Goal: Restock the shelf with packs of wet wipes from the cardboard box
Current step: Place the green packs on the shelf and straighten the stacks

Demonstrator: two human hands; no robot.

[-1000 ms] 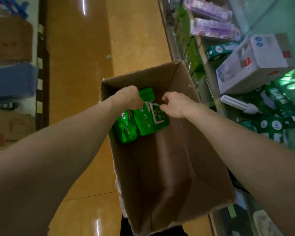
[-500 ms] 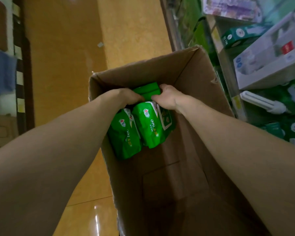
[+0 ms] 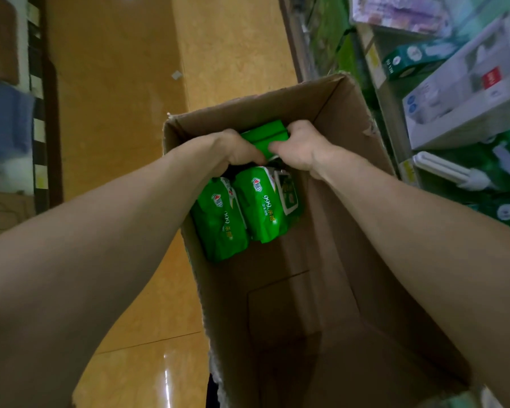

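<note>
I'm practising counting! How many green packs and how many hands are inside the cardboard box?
Green packs: 3 (top pack, left pack, right pack)
Hands: 2 (left hand and right hand, both gripping the top pack)
Total: 5
Any packs hidden underneath cannot be counted.

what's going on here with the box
A person has both hands inside the cardboard box. The left hand and right hand grip one green pack of wet wipes at the far end. Two more packs lie next to it, nearer the person. The shelf stands to the right.
</note>
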